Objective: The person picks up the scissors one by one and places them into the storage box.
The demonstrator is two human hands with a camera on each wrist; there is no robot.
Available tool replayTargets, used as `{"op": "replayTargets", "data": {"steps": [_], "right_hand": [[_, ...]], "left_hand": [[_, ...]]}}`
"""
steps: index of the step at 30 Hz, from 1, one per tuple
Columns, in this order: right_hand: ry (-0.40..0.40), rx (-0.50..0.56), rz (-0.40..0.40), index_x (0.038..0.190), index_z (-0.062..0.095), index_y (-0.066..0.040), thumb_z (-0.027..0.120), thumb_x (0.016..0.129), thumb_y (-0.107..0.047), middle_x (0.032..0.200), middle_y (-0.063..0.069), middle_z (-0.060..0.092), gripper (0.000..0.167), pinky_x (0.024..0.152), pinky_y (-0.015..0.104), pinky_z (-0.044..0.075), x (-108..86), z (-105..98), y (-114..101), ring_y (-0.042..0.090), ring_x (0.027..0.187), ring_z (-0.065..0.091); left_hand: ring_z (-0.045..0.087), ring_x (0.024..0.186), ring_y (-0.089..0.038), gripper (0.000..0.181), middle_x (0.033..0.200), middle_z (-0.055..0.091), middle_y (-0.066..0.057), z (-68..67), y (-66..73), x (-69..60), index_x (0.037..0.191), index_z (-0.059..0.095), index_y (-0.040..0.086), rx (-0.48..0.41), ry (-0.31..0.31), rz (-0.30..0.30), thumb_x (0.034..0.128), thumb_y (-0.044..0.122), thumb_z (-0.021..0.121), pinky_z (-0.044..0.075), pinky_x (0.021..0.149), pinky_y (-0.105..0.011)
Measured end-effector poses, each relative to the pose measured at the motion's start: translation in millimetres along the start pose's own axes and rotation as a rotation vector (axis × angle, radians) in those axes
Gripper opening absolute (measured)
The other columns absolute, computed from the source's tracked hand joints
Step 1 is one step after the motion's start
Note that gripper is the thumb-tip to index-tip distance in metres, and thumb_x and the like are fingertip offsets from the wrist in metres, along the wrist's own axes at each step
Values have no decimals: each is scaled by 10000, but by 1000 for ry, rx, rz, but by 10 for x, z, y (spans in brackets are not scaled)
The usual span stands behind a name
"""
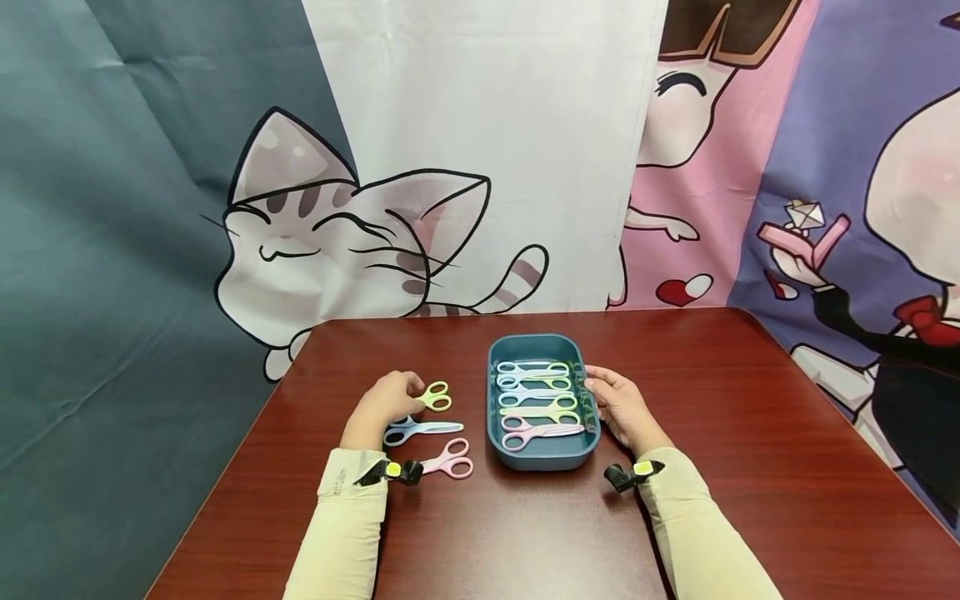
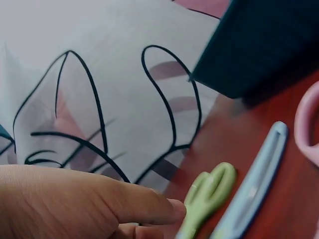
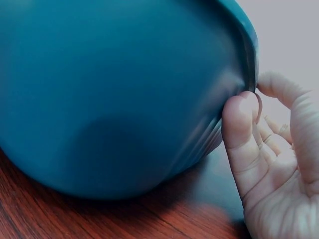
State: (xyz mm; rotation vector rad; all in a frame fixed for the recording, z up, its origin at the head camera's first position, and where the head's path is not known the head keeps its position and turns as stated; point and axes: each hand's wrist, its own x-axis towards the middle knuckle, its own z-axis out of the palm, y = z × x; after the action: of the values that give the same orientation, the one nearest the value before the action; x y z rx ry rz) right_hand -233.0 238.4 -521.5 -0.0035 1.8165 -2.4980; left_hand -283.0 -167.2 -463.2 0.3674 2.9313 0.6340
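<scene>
My left hand [image 1: 387, 402] is at the green scissors [image 1: 436, 397], its fingertips pinching them near the pivot, with the handle loops pointing right. In the left wrist view, the fingers of that hand [image 2: 99, 204] meet the side of the green scissors [image 2: 208, 194]. Blue scissors [image 1: 423, 428] and pink scissors [image 1: 452, 460] lie nearer the front. My right hand [image 1: 624, 407] grips the right rim of a blue-green container [image 1: 545, 462]; in the right wrist view the thumb [image 3: 241, 129] is against its outer wall [image 3: 109, 99]. Several pastel scissors [image 1: 536, 396] lie in a column inside the container.
The dark red table [image 1: 720, 467] reaches back to a hanging cloth [image 1: 495, 100] printed with a cat and other cartoon figures. Black devices are strapped to both wrists, over light sleeves.
</scene>
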Motion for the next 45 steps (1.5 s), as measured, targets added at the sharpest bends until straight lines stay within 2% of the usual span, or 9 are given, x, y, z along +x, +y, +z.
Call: {"op": "replayTargets", "data": {"steps": [2,5,10,17,24,29,35,39,45], "right_hand": [[3,1,-3,1448,390,109,576,1036,-117,920,12,723,505,541,193,534,-9,-9,4,71,684,658],[-2,8,-8,1446,387,111,581,1034,-121,927,11,724,511,544,192,536,-18,-14,10,73,691,661],[2,6,-13,1435,402,109,586,1032,-125,942,19,725,501,549,199,543,-26,-18,18,79,694,666],[-11,8,-25,1430,410,111,590,1028,-118,995,51,728,497,595,235,579,-8,-14,22,103,745,692],[-16,20,-17,1431,398,117,586,1027,-105,978,41,727,497,582,225,571,-7,-17,18,97,728,685],[-22,26,-15,1434,395,111,580,1030,-103,999,45,726,493,589,226,573,-5,-20,19,97,737,687],[-23,26,-16,1433,399,109,569,1033,-92,991,40,726,478,585,224,572,-3,-21,16,96,731,682],[-21,30,-17,1428,398,118,557,1035,-79,973,39,728,468,586,229,573,-8,-26,11,97,726,682],[-11,25,-17,1426,402,114,583,1025,-97,959,31,727,488,575,221,563,-10,-12,9,93,721,680]], "left_hand": [[617,900,-252,305,1012,683,-106,67,-24,-2,1111,703,64,-2,2,-7,829,159,771,528,791,-448],[615,994,-300,328,1100,667,-129,139,-51,-2,1160,698,73,34,10,-38,849,150,765,529,817,-479],[571,1132,-368,315,1192,624,-157,189,-57,1,1165,705,87,114,30,-77,851,96,724,525,858,-551],[616,963,-287,131,1024,673,-53,208,-67,16,948,732,162,159,85,-92,825,129,761,539,725,-512],[629,917,-246,150,1037,667,-27,186,-49,-6,970,727,180,159,104,-54,825,151,757,528,723,-514],[620,868,-216,154,1003,658,-9,142,87,-12,961,722,192,151,148,-9,814,148,734,521,719,-502],[579,796,-166,134,950,626,40,79,300,2,940,711,220,143,168,39,813,178,727,503,671,-452],[574,792,-158,141,950,624,43,32,475,-6,950,719,227,131,181,63,815,185,730,502,674,-443],[569,783,-155,175,978,636,33,0,800,-43,968,723,222,117,204,136,802,169,704,506,663,-429]]}}
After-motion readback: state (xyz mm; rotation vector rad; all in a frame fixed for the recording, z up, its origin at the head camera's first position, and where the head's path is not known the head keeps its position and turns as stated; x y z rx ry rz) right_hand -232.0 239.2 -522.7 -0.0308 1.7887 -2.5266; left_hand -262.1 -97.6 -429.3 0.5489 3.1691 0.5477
